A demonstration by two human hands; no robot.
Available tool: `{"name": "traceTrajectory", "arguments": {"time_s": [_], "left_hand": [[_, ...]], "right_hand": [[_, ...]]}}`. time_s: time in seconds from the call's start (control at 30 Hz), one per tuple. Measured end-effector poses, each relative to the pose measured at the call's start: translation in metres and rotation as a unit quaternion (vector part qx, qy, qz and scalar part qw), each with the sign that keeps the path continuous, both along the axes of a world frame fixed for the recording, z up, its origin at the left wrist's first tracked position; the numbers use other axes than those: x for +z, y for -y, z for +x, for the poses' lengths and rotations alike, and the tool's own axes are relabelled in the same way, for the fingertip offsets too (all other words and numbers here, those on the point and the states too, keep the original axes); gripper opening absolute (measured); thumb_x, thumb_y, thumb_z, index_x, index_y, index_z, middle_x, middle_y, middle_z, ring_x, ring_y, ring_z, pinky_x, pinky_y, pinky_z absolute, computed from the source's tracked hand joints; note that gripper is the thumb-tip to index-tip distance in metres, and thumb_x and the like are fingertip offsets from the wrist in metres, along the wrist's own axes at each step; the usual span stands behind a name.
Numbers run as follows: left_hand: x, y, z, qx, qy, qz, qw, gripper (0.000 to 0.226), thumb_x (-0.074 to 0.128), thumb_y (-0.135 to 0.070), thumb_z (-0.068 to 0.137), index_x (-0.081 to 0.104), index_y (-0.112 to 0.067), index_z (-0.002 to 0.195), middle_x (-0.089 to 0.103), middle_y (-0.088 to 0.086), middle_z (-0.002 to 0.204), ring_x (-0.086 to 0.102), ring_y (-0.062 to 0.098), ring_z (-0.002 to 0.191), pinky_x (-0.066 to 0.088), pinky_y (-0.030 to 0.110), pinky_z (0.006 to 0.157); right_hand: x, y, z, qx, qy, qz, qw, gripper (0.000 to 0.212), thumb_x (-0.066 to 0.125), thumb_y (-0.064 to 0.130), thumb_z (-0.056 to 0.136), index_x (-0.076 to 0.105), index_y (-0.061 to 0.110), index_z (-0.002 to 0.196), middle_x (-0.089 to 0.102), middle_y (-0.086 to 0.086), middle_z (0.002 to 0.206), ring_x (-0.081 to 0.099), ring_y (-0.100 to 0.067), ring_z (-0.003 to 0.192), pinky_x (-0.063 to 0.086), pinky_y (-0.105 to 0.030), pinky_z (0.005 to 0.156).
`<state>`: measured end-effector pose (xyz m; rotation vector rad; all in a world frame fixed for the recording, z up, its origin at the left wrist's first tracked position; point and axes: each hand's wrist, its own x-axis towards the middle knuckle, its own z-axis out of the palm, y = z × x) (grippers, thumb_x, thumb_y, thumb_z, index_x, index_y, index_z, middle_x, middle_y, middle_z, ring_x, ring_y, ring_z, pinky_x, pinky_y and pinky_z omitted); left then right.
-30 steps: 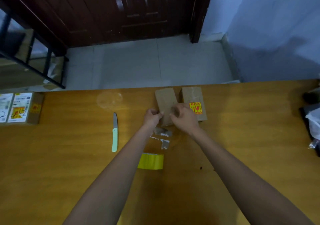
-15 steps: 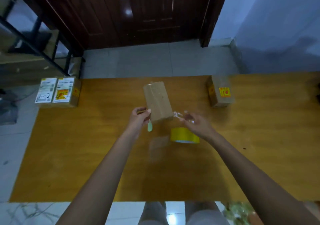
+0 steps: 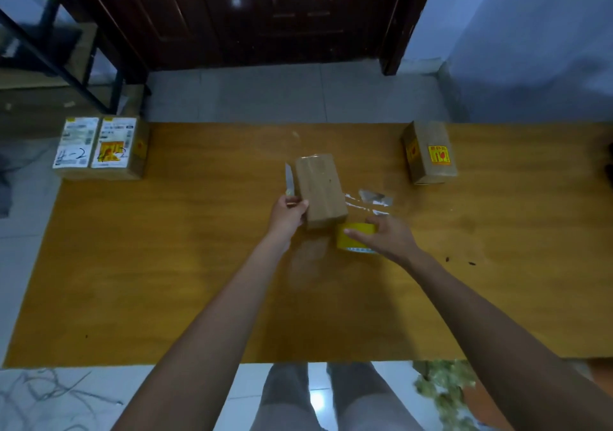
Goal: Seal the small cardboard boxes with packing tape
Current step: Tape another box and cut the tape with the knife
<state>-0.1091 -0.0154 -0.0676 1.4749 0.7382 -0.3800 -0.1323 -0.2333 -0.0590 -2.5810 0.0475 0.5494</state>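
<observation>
**Box mid-desk, tape roll under the right hand**

The plain cardboard box [image 3: 320, 193] stands near the middle of the desk [image 3: 166, 264], a bit toward the far edge, already showing a glossy strip of tape along its top. Left hand [image 3: 288, 215] has its grip closed round a knife [image 3: 289, 178], blade pointing to the far edge, w/ the thumb touching the box's near left side. Right hand [image 3: 384, 236] reaches over the yellow tape roll [image 3: 351, 239] just beside the box's near right corner; fingers curve round it, but whether they've closed on it or only rest there I cannot tell, pic is blurry.

Handling, as a guess: box looks light and stiff, corners firm, so it'll skid on the smooth desk if pressed from one side. Best steadied by the long side faces, not the taped top. Roll is rigid; take it by the outer rim. Loose tape is thin, clingy, prone to folding on itself; scraps [image 3: 374, 198] lie right of the box.

Two more boxes: a labelled one [image 3: 102, 146] at the far left corner, another [image 3: 429, 156] toward the far right edge.
</observation>
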Motion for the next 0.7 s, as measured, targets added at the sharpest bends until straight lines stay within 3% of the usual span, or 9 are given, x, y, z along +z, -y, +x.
{"name": "traceTrajectory", "arguments": {"time_s": [0.07,0.2,0.37,0.47,0.57,0.7], "left_hand": [[-0.01,0.018,0.01,-0.047,0.001,0.04,0.998,0.021,0.059,-0.015,0.096,0.051,-0.007,0.114,0.06,0.017,0.116,0.061,0.032,0.109,0.052,0.047,0.094],[-0.016,0.035,0.018,-0.133,0.01,0.153,0.979,0.031,0.055,-0.017,0.097,0.051,-0.011,0.127,0.062,0.011,0.123,0.059,0.03,0.111,0.05,0.046,0.093],[-0.021,0.028,0.009,-0.159,0.024,0.279,0.947,0.03,0.054,-0.023,0.098,0.055,-0.008,0.124,0.063,0.007,0.122,0.059,0.025,0.112,0.043,0.028,0.081],[-0.019,0.021,-0.004,-0.125,0.025,0.3,0.945,0.023,0.058,-0.019,0.096,0.059,-0.008,0.116,0.064,0.008,0.114,0.06,0.023,0.105,0.039,0.025,0.076],[-0.014,0.022,-0.016,-0.103,0.041,0.286,0.952,0.022,0.063,-0.015,0.091,0.058,-0.009,0.112,0.062,0.006,0.112,0.06,0.022,0.104,0.045,0.029,0.079],[-0.002,0.037,-0.006,-0.157,0.124,0.305,0.931,0.044,0.065,-0.031,0.091,0.052,-0.016,0.131,0.049,0.001,0.127,0.052,0.013,0.11,0.044,0.028,0.088]], "right_hand": [[-0.004,0.0,0.001,0.012,0.018,-0.011,1.0,0.074,0.059,0.078,0.072,0.073,0.012,0.102,0.074,-0.009,0.093,0.067,-0.024,0.091,0.055,-0.038,0.077],[-0.006,-0.001,0.002,0.031,0.029,-0.033,0.999,0.06,0.057,0.077,0.075,0.074,0.028,0.104,0.064,0.002,0.065,0.065,-0.018,0.07,0.046,-0.027,0.056],[-0.011,0.001,0.005,0.059,0.012,-0.034,0.998,0.064,0.052,0.079,0.076,0.073,0.025,0.103,0.072,-0.001,0.082,0.068,-0.02,0.082,0.044,-0.026,0.059],[-0.012,0.005,0.008,0.069,0.005,-0.021,0.997,0.062,0.052,0.077,0.078,0.073,0.024,0.103,0.072,0.0,0.084,0.068,-0.019,0.081,0.042,-0.026,0.058],[-0.013,0.009,0.009,0.072,-0.005,-0.012,0.997,0.061,0.053,0.076,0.079,0.073,0.022,0.098,0.071,-0.002,0.079,0.068,-0.021,0.081,0.042,-0.028,0.058],[-0.012,0.004,0.01,0.085,0.003,-0.032,0.996,0.061,0.053,0.077,0.078,0.072,0.023,0.099,0.072,-0.001,0.085,0.069,-0.021,0.086,0.04,-0.026,0.057]]}}
